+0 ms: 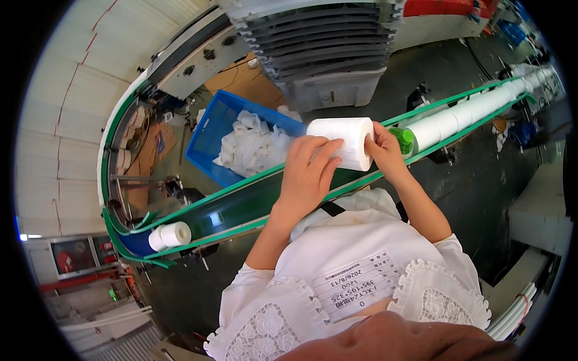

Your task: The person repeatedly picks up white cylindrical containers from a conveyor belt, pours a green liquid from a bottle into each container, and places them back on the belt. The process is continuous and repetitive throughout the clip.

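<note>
Both my hands are closed around a white toilet roll (pixel 347 135), held lying on its side above the conveyor. My left hand (pixel 308 165) presses along the near side of the roll with its fingers. At the roll's right end, my right hand (pixel 383 149) grips the rim, some fingertips hidden at the core hole. Beside that hand, a green bottle (pixel 403 139) lies on the conveyor against a long row of white rolls (pixel 460 115). Farther left on the belt (pixel 241 213) rest a couple of toilet rolls (pixel 171 236).
Beyond the conveyor stands a blue crate (pixel 201 139) heaped with loose white paper and rolls (pixel 250 144). Stacked grey bins (pixel 331 87) rise at the back. Green guide rails (pixel 241 182) edge the belt, which curves away at the left. White tubes (pixel 512 313) lie at the lower right.
</note>
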`<state>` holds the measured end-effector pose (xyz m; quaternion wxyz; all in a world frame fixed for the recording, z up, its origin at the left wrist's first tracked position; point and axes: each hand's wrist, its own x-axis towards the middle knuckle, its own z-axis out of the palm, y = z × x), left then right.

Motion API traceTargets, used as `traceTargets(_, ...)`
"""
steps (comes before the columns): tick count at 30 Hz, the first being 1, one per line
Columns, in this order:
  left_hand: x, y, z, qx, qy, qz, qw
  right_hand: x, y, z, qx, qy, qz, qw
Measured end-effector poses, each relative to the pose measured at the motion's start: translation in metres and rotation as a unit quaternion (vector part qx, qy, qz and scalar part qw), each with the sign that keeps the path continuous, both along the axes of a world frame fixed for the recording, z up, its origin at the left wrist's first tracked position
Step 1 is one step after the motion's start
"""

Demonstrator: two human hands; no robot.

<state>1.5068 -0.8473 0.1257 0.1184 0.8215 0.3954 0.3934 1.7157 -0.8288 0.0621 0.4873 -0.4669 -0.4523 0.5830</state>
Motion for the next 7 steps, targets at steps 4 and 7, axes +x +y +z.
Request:
traceTargets(4, -0.011, -0.004, -0.013, -0.001, -0.025, -0.004, 1.0, -0.01, 0.008, -0.005, -0.008, 0.0, 0.018, 1.0)
traceTargets(7, -0.019, -0.018, -0.018, 0.048, 0.015, 0.009, 0.999, -0.019, 0.012, -0.004, -0.018, 0.012, 0.032, 0.999)
